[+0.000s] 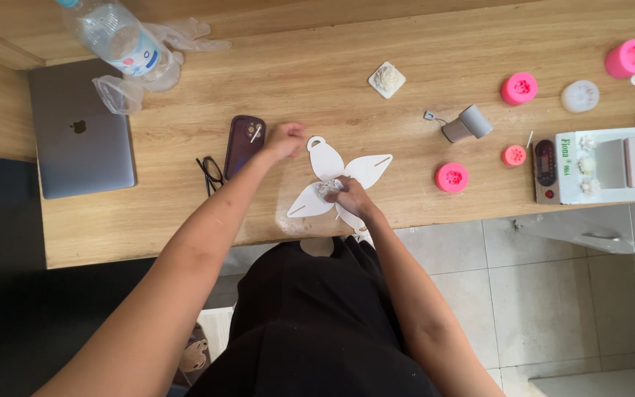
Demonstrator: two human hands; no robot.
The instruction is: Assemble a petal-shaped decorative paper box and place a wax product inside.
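Hands on the cutout near the table's front edge

My right hand [352, 197] grasps a white lump [327, 188] on the cutout [347, 173]; my left hand [285, 140] is clenched above it.

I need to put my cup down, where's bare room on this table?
Bare wood lies between the laptop and the phone, and between the white petal cutout and the square tile. Crowded: the right side, around the pink moulds and white machine.

Light wooden table [435, 44]. At the left edge, closed grey laptop [81, 147]; at the far left corner, plastic bottle [115, 37]. Near the front edge, white petal-shaped card cutout [365, 169], dark phone [244, 143], glasses [211, 173]. Toward the right edge, pink moulds [519, 88], white machine [611, 165].
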